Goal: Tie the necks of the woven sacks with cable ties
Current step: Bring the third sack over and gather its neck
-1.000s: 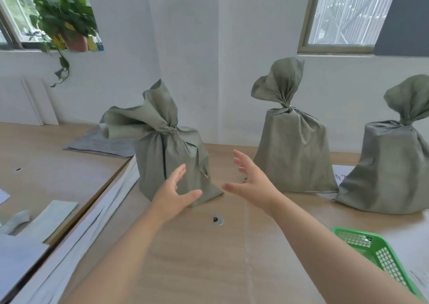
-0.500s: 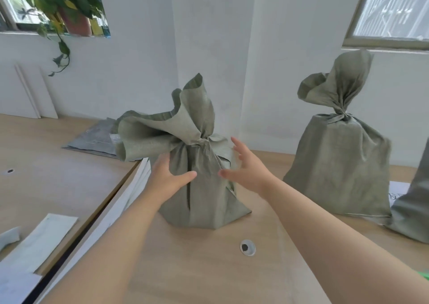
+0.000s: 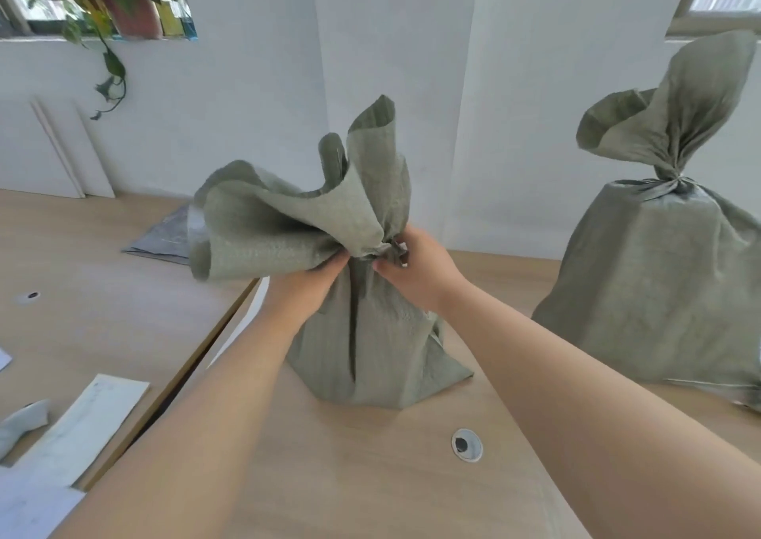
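A grey-green woven plastic sack point(image 3: 370, 353) stands upright in the middle of the light wooden tabletop point(image 3: 350, 489). Its body bulges, but what is inside is hidden. Its floppy top spreads open above the bunched neck point(image 3: 364, 250). The left hand point(image 3: 306, 287) holds the neck from the left, its grip closed, with the fingers tucked under the floppy top. The right hand point(image 3: 416, 271) pinches the neck from the right, its grip curled tight. A small dark bit point(image 3: 401, 250) shows by the right fingers; I cannot tell what it is. A second grey-green woven sack point(image 3: 659, 291) stands well apart on the right, full too, its neck squeezed shut. A round grey cap point(image 3: 466, 444) sits in the tabletop near the first sack.
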{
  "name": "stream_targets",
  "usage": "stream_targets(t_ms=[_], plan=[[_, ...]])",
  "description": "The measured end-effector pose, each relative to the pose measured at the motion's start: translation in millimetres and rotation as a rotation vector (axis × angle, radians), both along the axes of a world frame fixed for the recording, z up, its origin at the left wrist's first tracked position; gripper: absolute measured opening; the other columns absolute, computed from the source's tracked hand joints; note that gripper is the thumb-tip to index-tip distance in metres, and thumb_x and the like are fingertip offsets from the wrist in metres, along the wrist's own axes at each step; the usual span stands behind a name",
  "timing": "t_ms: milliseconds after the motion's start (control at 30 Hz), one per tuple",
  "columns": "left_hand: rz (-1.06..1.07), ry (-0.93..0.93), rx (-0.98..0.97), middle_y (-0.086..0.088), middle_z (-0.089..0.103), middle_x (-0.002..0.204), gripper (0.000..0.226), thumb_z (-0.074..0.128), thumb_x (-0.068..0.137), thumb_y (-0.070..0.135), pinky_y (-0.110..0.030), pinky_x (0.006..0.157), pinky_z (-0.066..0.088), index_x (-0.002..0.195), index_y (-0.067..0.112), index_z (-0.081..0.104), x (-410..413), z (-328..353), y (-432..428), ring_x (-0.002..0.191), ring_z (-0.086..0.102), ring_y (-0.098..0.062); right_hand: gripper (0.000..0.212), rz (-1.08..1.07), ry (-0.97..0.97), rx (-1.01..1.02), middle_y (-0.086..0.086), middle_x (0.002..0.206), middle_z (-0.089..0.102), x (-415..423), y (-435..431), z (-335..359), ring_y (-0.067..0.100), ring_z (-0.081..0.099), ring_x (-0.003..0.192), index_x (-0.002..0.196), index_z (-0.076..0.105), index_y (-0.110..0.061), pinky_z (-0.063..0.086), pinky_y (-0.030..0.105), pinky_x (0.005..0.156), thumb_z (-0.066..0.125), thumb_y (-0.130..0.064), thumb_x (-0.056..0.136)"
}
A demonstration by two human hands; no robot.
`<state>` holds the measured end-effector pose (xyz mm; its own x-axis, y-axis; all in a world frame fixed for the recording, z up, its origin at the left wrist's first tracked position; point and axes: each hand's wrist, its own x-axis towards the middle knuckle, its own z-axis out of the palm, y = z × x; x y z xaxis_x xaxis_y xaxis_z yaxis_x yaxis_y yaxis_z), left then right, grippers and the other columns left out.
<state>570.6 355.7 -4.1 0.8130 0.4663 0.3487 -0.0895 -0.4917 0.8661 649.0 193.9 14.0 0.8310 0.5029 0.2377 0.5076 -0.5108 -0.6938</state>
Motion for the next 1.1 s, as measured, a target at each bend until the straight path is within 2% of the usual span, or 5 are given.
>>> stream_targets(t_ms=[267,433,567,867,1100], plan=[[-0.014,0.078,0.008,0.012,0.072,0.111,0.035,0.063,0.086,0.056,-0.038,0.101,0.049,0.111,0.032,0.07,-7.4,3.6,-6.4,0.111,0.064,-0.009,0.017,-0.041,-0.02,0.014,-0.011,0.073,0.053,-20.4,-20.2,7.4,0.023,0.055,0.081,0.08,0.052,-0.023,0.034,0.029,0.062,0.057,-0.017,0.095],[-0.063,0.023,-0.002,0.009,0.072,0.103,0.013,0.065,0.097,0.031,-0.025,0.09,0.049,0.108,0.025,0.07,-27.8,26.6,-19.5,0.098,0.064,0.005,0.01,-0.051,-0.048,0.144,-0.018,0.07,0.049,-42.4,-50.8,22.5,0.008,0.046,0.065,0.091,0.051,-0.02,0.033,0.02,0.055,0.053,-0.013,0.097],[-0.083,-0.039,-0.028,0.027,0.067,0.099,0.014,0.062,0.099,0.031,-0.004,0.08,0.043,0.1,0.045,0.063,-53.3,49.6,-54.3,0.091,0.059,0.022,0.013,-0.071,-0.025,0.299,0.005,0.083,0.063,-71.6,-76.9,40.1,0.026,0.056,0.079,0.098,0.053,-0.006,0.045,0.04,0.071,0.052,-0.019,0.097],[-0.237,-0.084,-0.161,0.023,0.071,0.108,0.014,0.064,0.098,0.031,-0.018,0.091,0.049,0.106,0.043,0.066,-126.5,67.9,-177.8,0.104,0.065,0.009,0.021,-0.125,0.03,0.395,0.013,0.095,0.067,-159.6,-202.7,49.8,0.03,0.061,0.091,0.102,0.054,-0.009,0.052,0.043,0.084,0.051,-0.029,0.099],[-0.331,-0.035,-0.198,0.027,0.072,0.102,0.013,0.063,0.099,0.029,-0.005,0.08,0.048,0.103,0.041,0.067,-177.5,69.2,-300.4,0.098,0.064,0.016,0.036,-0.206,0.045,0.425,0.025,0.09,0.058,-227.6,-322.6,50.8,0.032,0.054,0.076,0.096,0.046,0.0,0.05,0.05,0.076,0.052,-0.036,0.096]])
